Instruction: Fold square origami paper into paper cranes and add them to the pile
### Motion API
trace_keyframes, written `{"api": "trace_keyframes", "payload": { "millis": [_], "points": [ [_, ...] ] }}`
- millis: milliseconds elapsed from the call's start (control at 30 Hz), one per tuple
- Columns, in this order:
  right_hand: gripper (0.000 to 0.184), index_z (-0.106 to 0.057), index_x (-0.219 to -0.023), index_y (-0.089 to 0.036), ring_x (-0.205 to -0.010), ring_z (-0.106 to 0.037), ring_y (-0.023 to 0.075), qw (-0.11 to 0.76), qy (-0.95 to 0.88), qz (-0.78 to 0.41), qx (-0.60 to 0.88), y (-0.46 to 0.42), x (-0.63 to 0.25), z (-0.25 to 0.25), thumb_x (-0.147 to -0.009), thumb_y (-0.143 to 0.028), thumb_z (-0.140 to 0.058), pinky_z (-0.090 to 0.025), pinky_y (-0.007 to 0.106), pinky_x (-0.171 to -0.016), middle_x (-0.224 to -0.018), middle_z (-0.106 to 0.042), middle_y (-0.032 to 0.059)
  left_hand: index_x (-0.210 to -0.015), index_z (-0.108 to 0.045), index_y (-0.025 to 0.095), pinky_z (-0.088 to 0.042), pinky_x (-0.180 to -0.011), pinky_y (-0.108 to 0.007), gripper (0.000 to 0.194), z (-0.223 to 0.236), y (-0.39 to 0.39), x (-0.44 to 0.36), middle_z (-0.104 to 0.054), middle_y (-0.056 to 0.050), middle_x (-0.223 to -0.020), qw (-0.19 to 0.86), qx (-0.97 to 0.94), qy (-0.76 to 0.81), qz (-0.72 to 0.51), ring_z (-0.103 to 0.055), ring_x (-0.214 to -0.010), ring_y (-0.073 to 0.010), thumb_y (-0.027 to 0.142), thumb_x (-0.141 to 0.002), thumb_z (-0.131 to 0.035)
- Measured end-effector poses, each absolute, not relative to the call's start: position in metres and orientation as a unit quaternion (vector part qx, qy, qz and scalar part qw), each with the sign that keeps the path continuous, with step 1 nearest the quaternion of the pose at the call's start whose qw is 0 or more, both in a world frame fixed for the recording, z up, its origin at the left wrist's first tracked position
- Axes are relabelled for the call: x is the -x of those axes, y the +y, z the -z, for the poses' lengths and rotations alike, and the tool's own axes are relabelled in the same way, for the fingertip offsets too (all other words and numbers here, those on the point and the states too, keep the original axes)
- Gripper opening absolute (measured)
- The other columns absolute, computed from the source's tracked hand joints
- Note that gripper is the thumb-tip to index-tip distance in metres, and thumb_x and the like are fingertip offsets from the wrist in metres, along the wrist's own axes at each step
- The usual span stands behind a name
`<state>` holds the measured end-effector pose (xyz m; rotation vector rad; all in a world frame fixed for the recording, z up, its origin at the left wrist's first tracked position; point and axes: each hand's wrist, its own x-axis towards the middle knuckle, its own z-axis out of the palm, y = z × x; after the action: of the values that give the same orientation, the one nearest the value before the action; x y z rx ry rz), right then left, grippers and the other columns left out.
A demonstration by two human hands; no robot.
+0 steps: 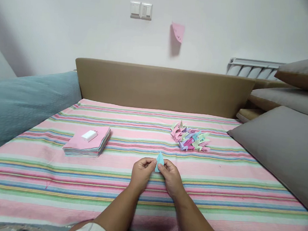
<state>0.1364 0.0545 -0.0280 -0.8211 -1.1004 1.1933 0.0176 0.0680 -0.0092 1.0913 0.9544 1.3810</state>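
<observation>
Between my two hands is a small piece of folded light-blue paper [159, 161], its pointed end facing away from me. My left hand [141, 170] pinches its left edge between thumb and fingers. On the opposite edge my right hand [172, 175] pinches it too, with the thumb lying over the paper. Both hands are just above the striped cloth, close together. Beyond them to the right lies a heap of folded paper cranes [190, 137] in pink, purple, green and blue.
To the left, a stack of coloured square paper [86, 141] has a small white charger-like block [89, 135] on top. Grey cushions [284, 142] pile up at the right. A blue-green covered bolster [30, 100] borders the left, and a brown padded backrest [162, 89] the far side.
</observation>
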Motion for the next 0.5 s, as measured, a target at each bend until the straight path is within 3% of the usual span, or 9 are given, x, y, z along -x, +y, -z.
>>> {"api": "trace_keyframes", "payload": {
  "millis": [233,500],
  "points": [
    [0.018,-0.062,-0.076,-0.019,-0.069,-0.051,0.0131,0.609,-0.479,-0.519,0.362,0.0548,-0.1355,0.0266,-0.073,-0.036,-0.067,-0.039,0.025,-0.07,-0.069,-0.059,-0.0025,-0.066,-0.064,0.014,-0.037,-0.057,-0.021,0.016,0.0116,0.0701,-0.0157,-0.056,0.004,-0.056,0.557,-0.464,0.391,-0.567,-0.046,-0.054,-0.0077,0.029,-0.064,-0.07],
    [0.022,-0.063,-0.076,-0.018,-0.07,-0.052,0.0147,0.598,-0.494,-0.504,0.38,0.0549,-0.1357,0.0273,-0.072,-0.039,-0.066,-0.04,0.027,-0.07,-0.07,-0.06,-0.0011,-0.073,-0.065,0.015,-0.039,-0.061,-0.021,0.018,0.0133,0.0712,-0.0179,-0.061,0.002,-0.065,0.588,-0.431,0.356,-0.585,-0.051,-0.061,-0.0092,0.027,-0.062,-0.074]
  ]
}}
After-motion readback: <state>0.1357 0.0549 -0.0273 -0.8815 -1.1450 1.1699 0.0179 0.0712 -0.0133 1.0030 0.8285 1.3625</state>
